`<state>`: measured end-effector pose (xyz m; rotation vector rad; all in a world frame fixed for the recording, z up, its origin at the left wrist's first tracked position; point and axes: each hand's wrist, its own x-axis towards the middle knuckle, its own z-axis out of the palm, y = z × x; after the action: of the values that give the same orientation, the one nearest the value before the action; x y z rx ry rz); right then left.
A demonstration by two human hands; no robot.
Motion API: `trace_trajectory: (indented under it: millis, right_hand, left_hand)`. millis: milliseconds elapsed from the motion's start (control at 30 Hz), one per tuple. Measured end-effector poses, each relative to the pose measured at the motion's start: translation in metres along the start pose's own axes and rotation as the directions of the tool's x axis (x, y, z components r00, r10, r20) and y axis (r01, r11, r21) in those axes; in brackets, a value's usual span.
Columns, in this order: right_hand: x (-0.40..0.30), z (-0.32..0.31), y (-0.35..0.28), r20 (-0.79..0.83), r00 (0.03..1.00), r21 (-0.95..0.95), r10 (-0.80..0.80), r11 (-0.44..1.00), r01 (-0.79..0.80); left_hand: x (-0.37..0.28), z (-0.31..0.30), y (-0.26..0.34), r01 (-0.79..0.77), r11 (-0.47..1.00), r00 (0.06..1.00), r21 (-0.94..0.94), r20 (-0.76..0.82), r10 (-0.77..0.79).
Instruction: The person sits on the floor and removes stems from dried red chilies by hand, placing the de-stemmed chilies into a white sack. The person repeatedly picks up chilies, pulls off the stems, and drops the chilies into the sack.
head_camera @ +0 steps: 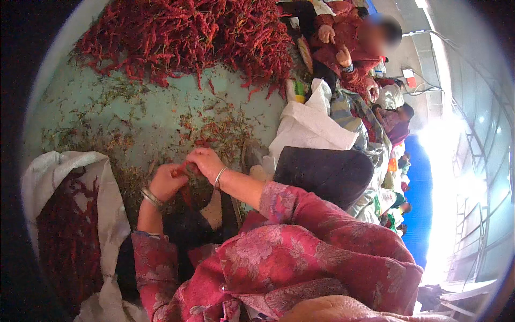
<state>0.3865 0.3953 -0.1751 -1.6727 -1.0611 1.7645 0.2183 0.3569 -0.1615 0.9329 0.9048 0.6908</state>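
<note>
My left hand (pixel 168 182), with a metal bangle on its wrist, is closed around a red chili pepper (pixel 183 168). From the right, my right hand (pixel 207 162) meets it, fingers pinched at the pepper's upper end. Its wrist also wears a thin bangle. The fingers hide much of the pepper, so I cannot tell whether there is more than one. Beside my left arm, a white woven sack (pixel 105 193) stands with its mouth rolled back, holding many dark red chilies (pixel 68 229).
A large heap of red chilies (pixel 189 36) covers the far floor. Stem scraps (pixel 217 120) litter the pale green floor (pixel 157 108). A white sack (pixel 310 124) and a dark rounded object (pixel 322 173) lie to my right. Another person (pixel 342 44) sits beyond; more people sit further along.
</note>
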Motion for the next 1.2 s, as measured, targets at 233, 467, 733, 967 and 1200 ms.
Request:
trace_trajectory:
  millis: [233,467,733,967,1200]
  right_hand:
    - [0.06,-0.076,0.008,-0.154,0.955,-0.464,-0.252,0.872,0.155]
    - [0.055,-0.099,0.012,0.042,0.866,-0.926,-0.498,0.307,0.222]
    - [0.085,-0.077,0.027,0.165,0.897,-0.836,-0.41,0.424,0.348]
    - [0.085,-0.081,0.015,0.094,0.89,-0.861,-0.445,0.413,0.297]
    - [0.077,-0.071,0.014,0.054,0.94,-0.911,-0.338,0.369,0.186]
  left_hand:
    - [-0.003,-0.006,0.01,-0.049,0.89,0.998,-0.453,0.007,0.059]
    - [0.013,-0.007,-0.001,-0.09,0.845,0.994,-0.527,-0.104,0.041]
    - [0.012,-0.018,-0.006,0.016,0.955,0.976,-0.295,-0.201,-0.079]
    - [0.015,-0.02,-0.026,-0.064,0.926,0.974,-0.372,-0.225,-0.023]
    - [0.02,-0.017,-0.024,-0.06,0.927,0.972,-0.37,-0.234,-0.03]
